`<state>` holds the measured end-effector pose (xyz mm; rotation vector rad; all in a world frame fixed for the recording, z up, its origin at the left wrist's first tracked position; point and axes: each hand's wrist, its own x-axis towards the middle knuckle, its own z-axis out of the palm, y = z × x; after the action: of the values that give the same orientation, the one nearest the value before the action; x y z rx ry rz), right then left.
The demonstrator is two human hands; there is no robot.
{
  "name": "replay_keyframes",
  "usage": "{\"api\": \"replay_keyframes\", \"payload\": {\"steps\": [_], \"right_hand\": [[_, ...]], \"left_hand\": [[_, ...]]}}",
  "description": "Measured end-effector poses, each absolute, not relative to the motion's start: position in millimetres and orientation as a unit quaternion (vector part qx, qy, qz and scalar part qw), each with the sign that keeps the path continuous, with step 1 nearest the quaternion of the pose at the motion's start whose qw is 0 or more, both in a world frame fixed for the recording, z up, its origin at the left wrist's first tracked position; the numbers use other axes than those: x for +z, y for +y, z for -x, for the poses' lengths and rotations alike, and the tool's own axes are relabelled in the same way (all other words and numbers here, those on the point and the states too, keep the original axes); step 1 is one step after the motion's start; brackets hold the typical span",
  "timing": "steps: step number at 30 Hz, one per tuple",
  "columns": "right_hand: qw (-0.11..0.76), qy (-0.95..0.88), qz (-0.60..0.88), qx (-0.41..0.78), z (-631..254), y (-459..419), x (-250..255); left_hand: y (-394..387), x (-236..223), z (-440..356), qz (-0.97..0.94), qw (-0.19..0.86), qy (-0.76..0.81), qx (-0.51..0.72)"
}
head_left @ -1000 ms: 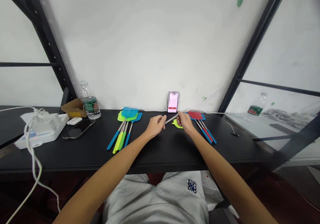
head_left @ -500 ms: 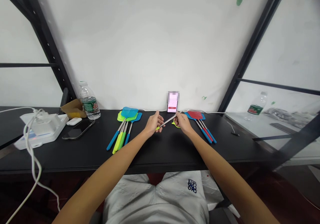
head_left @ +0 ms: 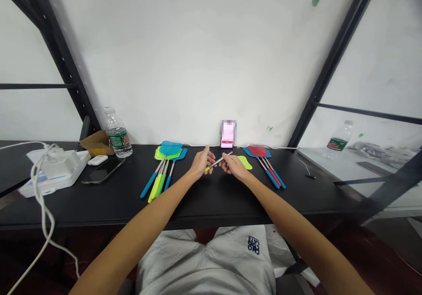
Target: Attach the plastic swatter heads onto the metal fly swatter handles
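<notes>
Above the black table, a metal rod with a yellow-green grip, a fly swatter's telescopic handle [head_left: 216, 162], slants between my hands. My left hand [head_left: 201, 163] holds it at the grip end, thumb raised and fingers curled under it. Near the rod's upper end, my right hand [head_left: 232, 164] pinches it with thumb and finger. Just right of that hand, a yellow-green swatter head [head_left: 245, 162] lies on the table, apart from the rod. Several fly swatters [head_left: 159, 185] with blue, yellow and green grips lie to the left. Blue and red swatters [head_left: 257, 152] lie to the right.
A phone [head_left: 227, 134] stands upright against the wall. At the left are a water bottle [head_left: 119, 136], another phone [head_left: 103, 170], a white case [head_left: 98, 159], a cardboard box [head_left: 98, 143] and a power strip [head_left: 62, 167] with cables. A cable end [head_left: 310, 176] lies at the right.
My right hand has slid down and left toward my left hand, and the rod looks shorter. More of the yellow-green head shows. My left fingers have loosened, uncovering the grip.
</notes>
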<state>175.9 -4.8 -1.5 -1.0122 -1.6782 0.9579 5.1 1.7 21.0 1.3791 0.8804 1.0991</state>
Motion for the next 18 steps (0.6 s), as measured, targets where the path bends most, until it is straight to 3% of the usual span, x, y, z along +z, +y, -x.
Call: {"api": "replay_keyframes", "payload": {"steps": [4, 11, 14, 18], "right_hand": [[0.445, -0.697, 0.430, 0.362, -176, -5, -2], [0.450, -0.684, 0.560, 0.128, -196, 1, 4], [0.394, -0.633, 0.667, 0.013, -212, 5, 10], [0.287, -0.575, 0.765, -0.027, -227, 10, 12]], "left_hand": [[0, 21, -5, -0.594, 0.541, 0.376, 0.462], [2, 15, -6, -0.656, 0.463, 0.424, 0.419], [3, 14, -4, -0.707, 0.371, 0.473, 0.372], [1, 13, -2, -0.779, 0.206, 0.516, 0.291]]}}
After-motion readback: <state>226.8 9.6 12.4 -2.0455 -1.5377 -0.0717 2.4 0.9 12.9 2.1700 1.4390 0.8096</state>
